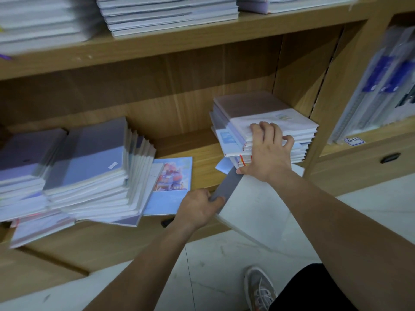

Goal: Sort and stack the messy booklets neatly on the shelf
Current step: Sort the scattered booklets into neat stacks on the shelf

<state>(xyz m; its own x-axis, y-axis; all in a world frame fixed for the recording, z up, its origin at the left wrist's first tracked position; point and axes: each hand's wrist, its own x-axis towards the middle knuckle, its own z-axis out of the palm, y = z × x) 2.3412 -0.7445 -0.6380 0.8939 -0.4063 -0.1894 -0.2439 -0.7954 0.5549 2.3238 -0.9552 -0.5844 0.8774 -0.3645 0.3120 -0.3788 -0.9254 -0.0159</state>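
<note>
Two hands busy: left hand (199, 207) curls round the grey-spined booklet (258, 209); right hand (267, 151) clamps the uneven stack (249, 106) just above it; a sharp tug could spill that stack.

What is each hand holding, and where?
Left hand grips the grey-spined booklet by its spine's near end; right hand clasps the right stack at its front edge.

Wooden shelf (202, 34) over a pale floor (224, 265).
Light-brown boards; white marbled tiles with thin seams; a drawer (359, 173) with a dark recessed handle (390, 158) at right.
</note>
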